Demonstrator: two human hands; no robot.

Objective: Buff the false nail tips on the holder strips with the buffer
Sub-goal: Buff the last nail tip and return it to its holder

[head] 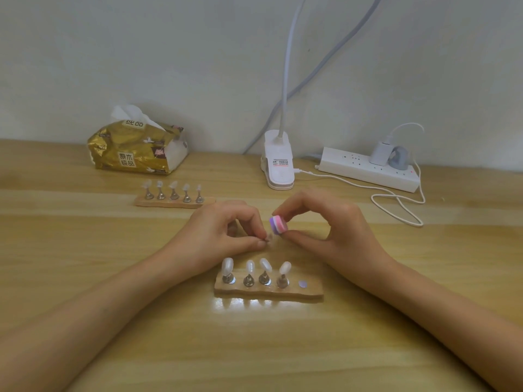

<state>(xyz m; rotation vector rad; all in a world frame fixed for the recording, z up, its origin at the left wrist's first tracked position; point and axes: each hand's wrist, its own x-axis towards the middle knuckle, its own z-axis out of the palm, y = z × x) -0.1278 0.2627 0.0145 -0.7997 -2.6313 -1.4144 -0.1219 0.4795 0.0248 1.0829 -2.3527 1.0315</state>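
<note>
Near holder strip (268, 290): four nail tips standing, fifth socket (302, 284) vacant. Left hand (223, 236) pinches the removed nail tip (268, 239) on its stand; right hand (325, 230) grips the striped buffer (278, 224) just beside it. Far holder strip (174, 201): five tips seated; whether buffed cannot be told. Judged mid-task, most tips likely remaining

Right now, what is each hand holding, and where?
Right hand pinches the buffer by its sides; left hand pinches a nail tip's stand.

Gold tissue pack (135, 148), white clip lamp (277, 162), power strip (368, 169) along the wooden table's (85, 349) back edge.
</note>
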